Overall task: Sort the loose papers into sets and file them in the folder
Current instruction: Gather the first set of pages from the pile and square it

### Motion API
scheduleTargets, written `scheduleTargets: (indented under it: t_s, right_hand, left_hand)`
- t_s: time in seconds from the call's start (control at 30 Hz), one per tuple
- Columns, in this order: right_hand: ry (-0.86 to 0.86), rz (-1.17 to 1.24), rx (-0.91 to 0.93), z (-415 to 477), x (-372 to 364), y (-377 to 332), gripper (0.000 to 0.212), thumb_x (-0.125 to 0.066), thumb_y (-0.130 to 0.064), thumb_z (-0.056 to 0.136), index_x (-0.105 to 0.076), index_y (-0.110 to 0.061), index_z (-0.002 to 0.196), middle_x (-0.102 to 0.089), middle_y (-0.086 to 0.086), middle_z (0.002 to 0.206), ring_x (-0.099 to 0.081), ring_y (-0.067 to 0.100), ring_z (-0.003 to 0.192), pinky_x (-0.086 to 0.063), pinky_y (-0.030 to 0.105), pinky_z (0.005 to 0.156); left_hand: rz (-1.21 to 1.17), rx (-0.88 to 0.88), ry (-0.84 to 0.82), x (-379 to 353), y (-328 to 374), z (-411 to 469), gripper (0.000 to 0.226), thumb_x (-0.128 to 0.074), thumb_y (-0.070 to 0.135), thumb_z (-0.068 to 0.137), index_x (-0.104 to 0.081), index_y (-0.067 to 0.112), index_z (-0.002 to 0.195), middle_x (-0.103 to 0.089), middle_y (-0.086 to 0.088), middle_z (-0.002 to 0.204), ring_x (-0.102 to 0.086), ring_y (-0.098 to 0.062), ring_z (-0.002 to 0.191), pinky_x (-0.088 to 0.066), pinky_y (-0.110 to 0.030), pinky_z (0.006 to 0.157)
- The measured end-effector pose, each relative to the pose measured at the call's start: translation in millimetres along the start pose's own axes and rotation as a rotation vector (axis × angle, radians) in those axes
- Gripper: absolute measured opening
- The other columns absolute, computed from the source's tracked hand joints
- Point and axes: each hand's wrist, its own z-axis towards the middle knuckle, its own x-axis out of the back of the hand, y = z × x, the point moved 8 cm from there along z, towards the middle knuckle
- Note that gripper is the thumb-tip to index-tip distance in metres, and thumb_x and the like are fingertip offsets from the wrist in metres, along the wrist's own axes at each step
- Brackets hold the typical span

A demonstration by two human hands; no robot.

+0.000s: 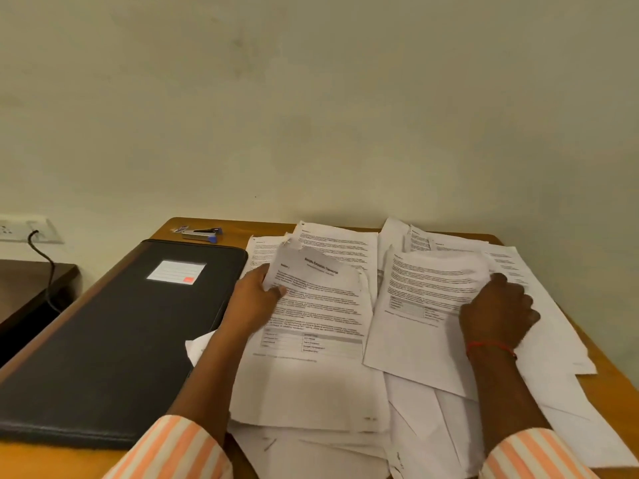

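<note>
Loose printed papers (415, 409) lie in a messy heap over the right half of the wooden table. My left hand (254, 300) pinches the left edge of a titled sheet (321, 305) with a table near its bottom; the sheet's top edge curls up. My right hand (498, 312) grips the right edge of another text sheet (422, 299), lifted slightly off the heap. A closed black folder (114, 340) with a white label lies flat to the left of the papers, touched by neither hand.
A stapler (202, 234) with blue trim and a small packet lie at the table's far edge behind the folder. A wall rises right behind the table. At the left, a wall socket (24, 229) has a black cable running down past a dark side table (31, 288).
</note>
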Motion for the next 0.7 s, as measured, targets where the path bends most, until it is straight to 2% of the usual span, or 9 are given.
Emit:
scheduleTargets:
  t_s: [0.03,0.1,0.17,0.23,0.3,0.4,0.5,0.6,0.7]
  right_hand:
    - [0.005,0.017,0.013,-3,-1,-5,0.059,-0.072,-0.005,0.075,-0.053,-0.002,0.131,-0.052,0.028,0.129,-0.048,0.047,0.117,-0.035,0.054,0.098]
    - [-0.036,0.160,0.191,-17,-4,-39,0.054,-0.072,-0.011,0.083,-0.054,-0.005,0.134,-0.051,0.024,0.134,-0.048,0.045,0.121,-0.036,0.053,0.100]
    - [-0.220,0.324,0.416,-44,-17,-84,0.044,-0.069,-0.030,0.092,-0.060,-0.015,0.132,-0.058,0.014,0.132,-0.053,0.037,0.123,-0.038,0.049,0.102]
    - [-0.440,0.266,0.519,-70,-39,-109,0.048,-0.060,-0.056,0.092,-0.062,-0.025,0.129,-0.058,0.002,0.132,-0.053,0.026,0.126,-0.035,0.043,0.106]
    - [-0.524,0.140,0.523,-78,-55,-108,0.052,-0.053,-0.069,0.089,-0.065,-0.027,0.116,-0.059,-0.001,0.122,-0.055,0.021,0.117,-0.035,0.040,0.102]
    - [-0.485,0.157,0.448,-64,-57,-93,0.051,-0.055,-0.068,0.088,-0.068,-0.019,0.091,-0.064,-0.001,0.095,-0.063,0.020,0.092,-0.045,0.036,0.086]
    - [-0.432,0.144,0.379,-50,-57,-82,0.055,-0.058,-0.065,0.089,-0.067,-0.013,0.074,-0.065,0.004,0.077,-0.064,0.023,0.076,-0.044,0.033,0.072]
    - [-0.370,0.075,0.384,-48,-57,-81,0.042,-0.065,-0.055,0.089,-0.068,-0.014,0.092,-0.064,0.007,0.100,-0.063,0.027,0.096,-0.046,0.038,0.086]
    - [-0.314,0.191,0.428,-57,-52,-94,0.027,-0.068,-0.038,0.091,-0.068,-0.016,0.107,-0.058,0.006,0.116,-0.057,0.026,0.111,-0.037,0.040,0.100]
  left_hand:
    - [0.030,0.014,-0.035,-2,-2,-1,0.029,-0.067,0.017,0.096,-0.060,0.028,0.121,-0.067,0.008,0.113,-0.067,-0.017,0.100,-0.059,-0.033,0.078]
    - [0.066,0.046,-0.074,-4,-5,-3,0.026,-0.067,0.016,0.095,-0.061,0.030,0.116,-0.067,0.010,0.108,-0.068,-0.016,0.097,-0.058,-0.031,0.075]
    - [0.081,0.055,-0.075,-3,-4,-5,0.025,-0.066,0.015,0.096,-0.061,0.033,0.111,-0.067,0.013,0.101,-0.068,-0.012,0.090,-0.054,-0.025,0.066]
    - [0.103,0.034,-0.043,-1,-1,-6,0.024,-0.064,0.014,0.096,-0.060,0.034,0.108,-0.065,0.013,0.100,-0.065,-0.008,0.086,-0.049,-0.021,0.062]
    - [0.094,0.025,0.005,3,1,-7,0.023,-0.064,0.013,0.096,-0.059,0.032,0.107,-0.064,0.010,0.103,-0.063,-0.011,0.090,-0.050,-0.022,0.065]
    - [0.046,0.053,0.039,4,-2,-6,0.024,-0.066,0.011,0.094,-0.060,0.029,0.107,-0.065,0.008,0.105,-0.065,-0.018,0.094,-0.054,-0.027,0.071]
    - [0.062,0.046,0.031,1,0,-6,0.020,-0.066,0.012,0.094,-0.062,0.027,0.106,-0.066,0.007,0.102,-0.066,-0.014,0.088,-0.048,-0.019,0.061]
    - [0.087,0.077,0.029,1,-2,-5,0.016,-0.064,0.012,0.094,-0.062,0.026,0.102,-0.065,0.006,0.099,-0.061,-0.007,0.077,-0.044,-0.019,0.058]
    - [0.110,0.087,0.041,2,-4,-5,0.014,-0.063,0.013,0.095,-0.062,0.026,0.101,-0.063,0.007,0.096,-0.059,-0.005,0.073,-0.043,-0.018,0.056]
